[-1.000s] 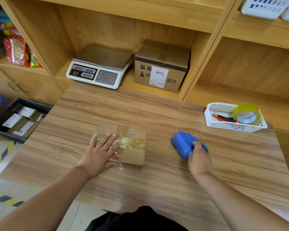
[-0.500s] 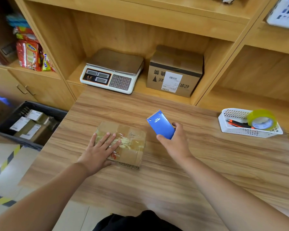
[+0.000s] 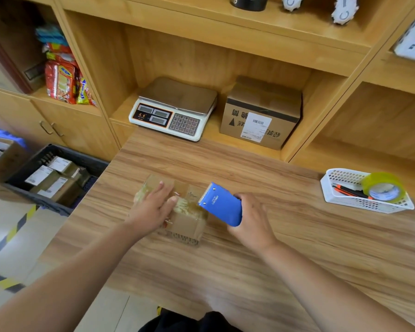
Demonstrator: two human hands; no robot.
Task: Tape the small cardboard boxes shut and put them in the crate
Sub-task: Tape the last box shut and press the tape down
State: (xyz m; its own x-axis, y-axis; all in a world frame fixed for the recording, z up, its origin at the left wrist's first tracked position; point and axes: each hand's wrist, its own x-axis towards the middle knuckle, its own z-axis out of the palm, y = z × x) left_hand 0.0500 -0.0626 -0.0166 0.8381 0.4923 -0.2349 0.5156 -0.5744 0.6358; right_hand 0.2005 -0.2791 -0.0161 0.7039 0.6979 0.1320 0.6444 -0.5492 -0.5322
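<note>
Box: small cardboard box (image 3: 187,219) sits near the desk's (image 3: 273,248) left edge, partly taped.
Left hand (image 3: 151,209): flat, pressing its top.
Right hand (image 3: 252,221): gripping blue tape dispenser (image 3: 222,206) at the box's right side.
Crate (image 3: 91,162): holds several boxes; this one is not yet in.

Left grip (image 3: 153,208) flat on box (image 3: 187,222); right grip (image 3: 252,221) holds blue dispenser (image 3: 219,204), seemingly touching box.
</note>
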